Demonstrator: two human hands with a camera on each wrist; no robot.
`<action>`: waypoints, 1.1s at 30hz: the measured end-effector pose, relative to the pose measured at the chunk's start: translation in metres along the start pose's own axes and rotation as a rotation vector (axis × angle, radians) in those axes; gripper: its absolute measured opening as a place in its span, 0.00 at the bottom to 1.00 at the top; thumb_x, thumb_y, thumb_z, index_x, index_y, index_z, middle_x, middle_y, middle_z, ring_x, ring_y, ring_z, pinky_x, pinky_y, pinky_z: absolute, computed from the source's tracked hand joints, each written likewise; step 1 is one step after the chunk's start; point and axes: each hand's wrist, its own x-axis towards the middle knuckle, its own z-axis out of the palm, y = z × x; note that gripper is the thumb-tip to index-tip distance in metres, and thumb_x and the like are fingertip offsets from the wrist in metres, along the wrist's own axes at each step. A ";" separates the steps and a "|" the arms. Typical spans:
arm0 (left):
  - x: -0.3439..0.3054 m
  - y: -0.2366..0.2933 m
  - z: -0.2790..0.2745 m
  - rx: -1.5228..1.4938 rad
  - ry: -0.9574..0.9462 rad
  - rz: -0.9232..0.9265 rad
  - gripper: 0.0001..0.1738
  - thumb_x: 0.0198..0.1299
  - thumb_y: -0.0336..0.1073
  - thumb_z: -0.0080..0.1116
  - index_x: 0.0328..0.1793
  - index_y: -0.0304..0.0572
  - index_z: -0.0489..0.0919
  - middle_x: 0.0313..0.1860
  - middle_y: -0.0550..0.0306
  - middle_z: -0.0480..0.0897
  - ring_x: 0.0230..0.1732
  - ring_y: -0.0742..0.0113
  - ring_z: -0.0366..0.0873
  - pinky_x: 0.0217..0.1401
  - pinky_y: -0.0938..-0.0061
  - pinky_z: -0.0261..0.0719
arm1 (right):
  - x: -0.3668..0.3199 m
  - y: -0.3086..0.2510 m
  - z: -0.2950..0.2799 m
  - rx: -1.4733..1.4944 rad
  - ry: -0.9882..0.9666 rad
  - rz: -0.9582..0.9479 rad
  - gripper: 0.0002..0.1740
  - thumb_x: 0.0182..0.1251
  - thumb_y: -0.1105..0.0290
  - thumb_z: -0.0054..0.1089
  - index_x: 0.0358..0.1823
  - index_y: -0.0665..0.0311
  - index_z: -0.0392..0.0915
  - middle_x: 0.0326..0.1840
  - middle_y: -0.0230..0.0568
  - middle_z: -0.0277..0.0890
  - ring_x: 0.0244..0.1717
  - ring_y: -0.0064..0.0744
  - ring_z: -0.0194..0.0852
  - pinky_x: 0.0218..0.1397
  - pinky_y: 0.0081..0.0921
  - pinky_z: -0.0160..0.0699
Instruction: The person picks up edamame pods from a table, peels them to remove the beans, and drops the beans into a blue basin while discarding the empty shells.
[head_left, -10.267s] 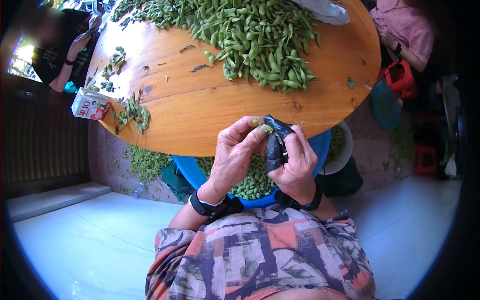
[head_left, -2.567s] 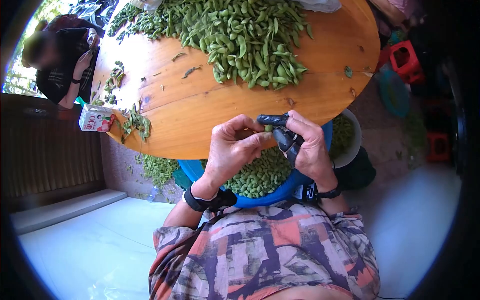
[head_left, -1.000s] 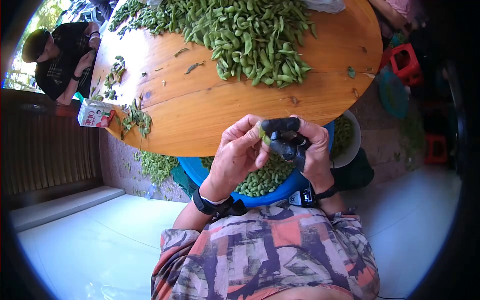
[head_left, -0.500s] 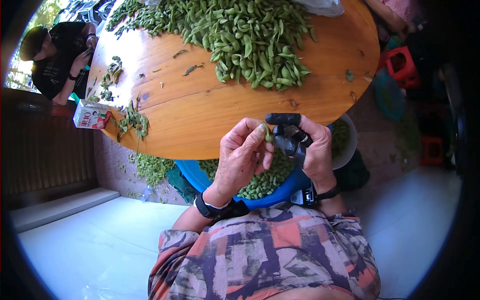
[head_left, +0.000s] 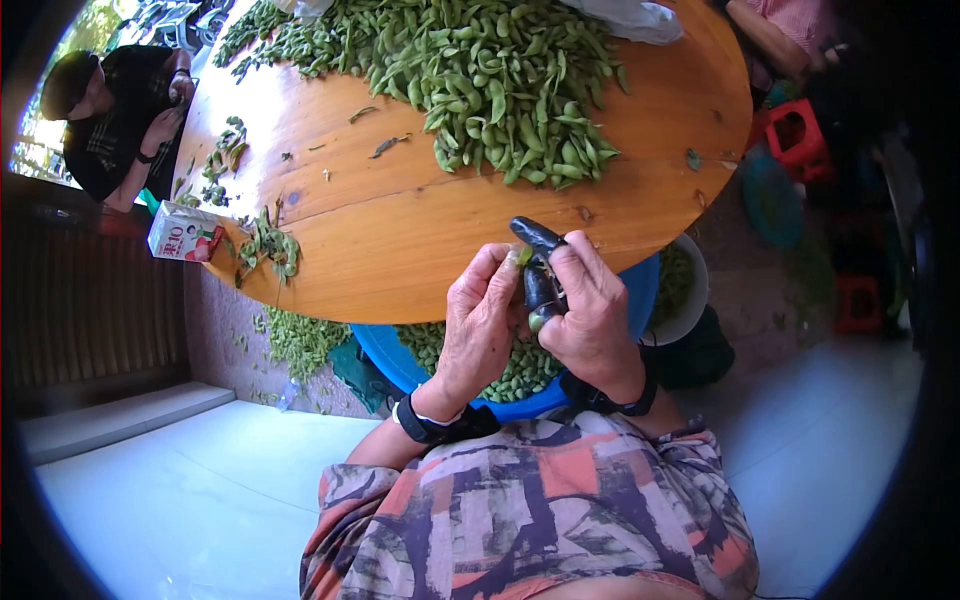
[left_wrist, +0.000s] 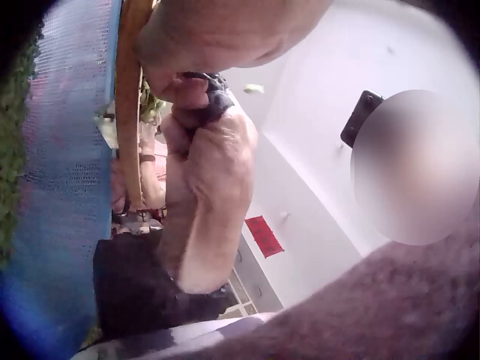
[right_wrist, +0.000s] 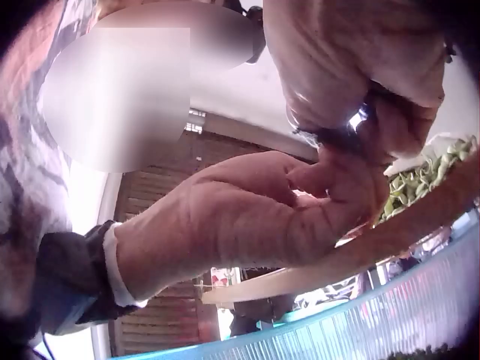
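Note:
In the head view the left hand [head_left: 478, 318] pinches a green pod [head_left: 524, 256] between thumb and forefinger, just past the table's near edge. The right hand [head_left: 592, 320], with black coverings on its thumb and forefinger, meets the pod from the other side with curled fingers. A second bit of green shows at the tip of its lower black covering. Below both hands sits a blue basin [head_left: 375, 352] holding shelled green beans [head_left: 504, 374]. The right wrist view shows the left hand [right_wrist: 255, 206] and right hand [right_wrist: 360, 67] touching; the pod is hidden there.
A large heap of pods [head_left: 500, 90] covers the far part of the wooden table [head_left: 400, 240]. A drink carton [head_left: 184, 232] stands at its left edge beside leafy scraps. Behind the basin's right side is a white tub [head_left: 694, 300]. Other people sit at left and right.
The right hand has turned and moved left and slightly inward, its black-covered forefinger now slanting over the pod. The left hand has shifted slightly left, still pinching a pod.

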 end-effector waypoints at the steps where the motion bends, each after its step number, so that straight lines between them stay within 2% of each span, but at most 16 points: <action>1: 0.000 0.000 -0.003 -0.021 -0.033 -0.002 0.10 0.75 0.37 0.47 0.52 0.40 0.74 0.27 0.63 0.78 0.22 0.79 0.71 0.21 0.86 0.65 | 0.001 0.000 -0.001 -0.001 0.004 -0.001 0.28 0.50 0.83 0.60 0.57 0.63 0.76 0.38 0.49 0.71 0.38 0.54 0.75 0.41 0.42 0.76; 3: -0.001 -0.001 -0.008 -0.042 -0.065 -0.003 0.11 0.75 0.38 0.47 0.53 0.39 0.74 0.27 0.62 0.78 0.23 0.79 0.70 0.24 0.85 0.66 | 0.004 0.001 -0.003 0.104 0.007 0.028 0.29 0.49 0.83 0.61 0.58 0.63 0.77 0.36 0.48 0.71 0.37 0.53 0.75 0.39 0.40 0.76; 5: -0.001 -0.003 -0.013 -0.114 -0.162 0.022 0.11 0.74 0.34 0.46 0.55 0.38 0.74 0.29 0.62 0.79 0.24 0.77 0.71 0.26 0.84 0.67 | 0.001 0.006 -0.006 0.440 -0.052 0.300 0.26 0.54 0.81 0.62 0.57 0.60 0.79 0.28 0.35 0.72 0.26 0.28 0.73 0.31 0.25 0.72; 8: -0.002 0.001 -0.014 -0.133 -0.196 0.013 0.12 0.73 0.32 0.45 0.57 0.35 0.75 0.32 0.59 0.80 0.28 0.75 0.74 0.28 0.83 0.69 | 0.002 0.008 -0.014 0.476 -0.012 0.278 0.24 0.59 0.81 0.59 0.58 0.59 0.80 0.28 0.25 0.71 0.25 0.14 0.67 0.28 0.17 0.68; 11: -0.006 0.005 -0.017 -0.027 -0.232 0.000 0.11 0.72 0.29 0.48 0.54 0.34 0.77 0.34 0.57 0.81 0.33 0.73 0.77 0.33 0.81 0.73 | 0.000 0.013 -0.027 0.886 -0.151 0.478 0.24 0.66 0.61 0.64 0.61 0.64 0.77 0.28 0.21 0.69 0.25 0.10 0.64 0.26 0.12 0.65; 14: -0.011 0.018 -0.027 0.365 -0.519 0.032 0.08 0.68 0.28 0.54 0.48 0.33 0.81 0.36 0.54 0.82 0.37 0.68 0.79 0.39 0.76 0.76 | -0.010 0.027 -0.048 0.842 0.011 0.402 0.62 0.50 0.19 0.51 0.62 0.76 0.72 0.28 0.23 0.68 0.22 0.09 0.60 0.22 0.10 0.58; 17: -0.010 0.040 -0.024 0.949 -0.925 0.223 0.07 0.57 0.26 0.66 0.42 0.37 0.85 0.42 0.51 0.84 0.47 0.53 0.82 0.54 0.65 0.79 | -0.028 0.055 -0.088 0.587 0.265 0.332 0.51 0.59 0.28 0.56 0.61 0.74 0.74 0.29 0.25 0.69 0.21 0.09 0.60 0.21 0.11 0.55; 19: -0.004 0.061 -0.022 1.070 -0.871 0.351 0.07 0.56 0.25 0.66 0.41 0.36 0.84 0.42 0.52 0.84 0.48 0.54 0.82 0.52 0.65 0.80 | -0.060 0.103 -0.121 0.309 0.358 0.488 0.23 0.67 0.62 0.60 0.56 0.72 0.78 0.34 0.29 0.76 0.25 0.15 0.69 0.25 0.17 0.67; 20: 0.001 0.071 -0.022 1.080 -0.784 0.331 0.05 0.56 0.23 0.64 0.39 0.35 0.83 0.42 0.52 0.84 0.47 0.56 0.83 0.50 0.67 0.81 | -0.062 0.120 -0.128 -0.071 0.337 0.547 0.20 0.60 0.77 0.57 0.55 0.74 0.77 0.35 0.39 0.81 0.31 0.32 0.79 0.37 0.28 0.78; 21: 0.004 0.084 -0.019 1.069 -0.680 0.354 0.04 0.57 0.21 0.62 0.38 0.33 0.82 0.41 0.51 0.84 0.45 0.58 0.83 0.48 0.69 0.81 | -0.068 0.129 -0.132 -0.068 0.338 0.544 0.20 0.60 0.77 0.57 0.55 0.74 0.77 0.35 0.39 0.81 0.31 0.32 0.79 0.37 0.28 0.78; 23: 0.008 0.102 -0.011 1.075 -0.474 0.323 0.04 0.57 0.20 0.62 0.38 0.32 0.82 0.40 0.50 0.84 0.44 0.59 0.83 0.47 0.70 0.80 | -0.080 0.139 -0.134 -0.700 0.200 0.556 0.23 0.51 0.84 0.53 0.53 0.77 0.76 0.41 0.56 0.83 0.45 0.51 0.82 0.54 0.35 0.76; 24: 0.010 0.107 -0.012 1.101 -0.486 0.408 0.04 0.57 0.22 0.63 0.38 0.32 0.82 0.38 0.50 0.84 0.42 0.59 0.83 0.47 0.70 0.80 | -0.074 0.131 -0.134 -0.554 0.084 0.886 0.29 0.47 0.85 0.48 0.55 0.77 0.76 0.45 0.69 0.79 0.53 0.59 0.79 0.60 0.36 0.73; 27: 0.004 0.095 -0.015 0.952 -0.668 0.303 0.04 0.60 0.24 0.61 0.41 0.35 0.81 0.36 0.51 0.83 0.41 0.58 0.83 0.45 0.68 0.80 | -0.131 0.206 -0.113 -0.254 0.124 0.685 0.30 0.48 0.84 0.47 0.58 0.78 0.73 0.45 0.69 0.79 0.51 0.56 0.80 0.58 0.38 0.74; 28: 0.001 0.086 -0.019 0.987 -0.771 0.240 0.06 0.59 0.24 0.60 0.43 0.35 0.81 0.35 0.51 0.82 0.38 0.54 0.81 0.43 0.65 0.79 | -0.128 0.205 -0.095 -0.233 0.186 0.593 0.30 0.51 0.82 0.46 0.60 0.79 0.72 0.41 0.60 0.80 0.36 0.49 0.81 0.44 0.37 0.79; 29: -0.004 0.073 -0.027 1.049 -0.870 0.187 0.06 0.59 0.25 0.60 0.43 0.34 0.81 0.35 0.49 0.80 0.37 0.48 0.80 0.42 0.62 0.79 | -0.135 0.195 -0.086 0.203 0.290 0.901 0.25 0.59 0.78 0.48 0.59 0.77 0.73 0.34 0.44 0.78 0.24 0.31 0.73 0.26 0.27 0.73; 33: -0.033 0.020 -0.054 1.149 -0.935 -0.026 0.08 0.59 0.28 0.62 0.45 0.35 0.81 0.42 0.49 0.82 0.40 0.48 0.82 0.42 0.64 0.80 | -0.133 0.181 -0.064 0.788 0.222 0.884 0.24 0.67 0.66 0.58 0.63 0.66 0.71 0.35 0.32 0.72 0.24 0.16 0.63 0.23 0.13 0.59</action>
